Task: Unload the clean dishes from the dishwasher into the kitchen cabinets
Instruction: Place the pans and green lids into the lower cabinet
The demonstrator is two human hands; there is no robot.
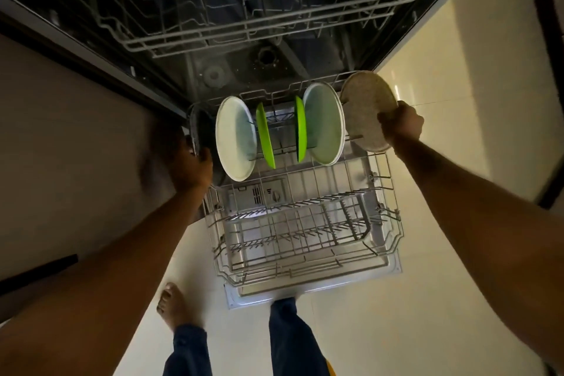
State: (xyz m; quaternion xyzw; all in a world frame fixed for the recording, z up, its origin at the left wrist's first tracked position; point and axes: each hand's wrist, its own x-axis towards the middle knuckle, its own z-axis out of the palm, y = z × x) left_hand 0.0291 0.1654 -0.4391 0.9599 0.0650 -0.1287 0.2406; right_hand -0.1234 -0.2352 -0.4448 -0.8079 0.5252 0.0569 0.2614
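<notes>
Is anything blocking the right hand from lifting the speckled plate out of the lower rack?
Nothing visible. The right hand already grips the speckled plate at the rack's right end; the pale plate stands beside it on the left, and above is clear.

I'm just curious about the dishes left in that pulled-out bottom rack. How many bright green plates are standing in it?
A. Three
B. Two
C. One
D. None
B: two green plates stand on edge in the lower rack, between the two larger white plates.
</notes>
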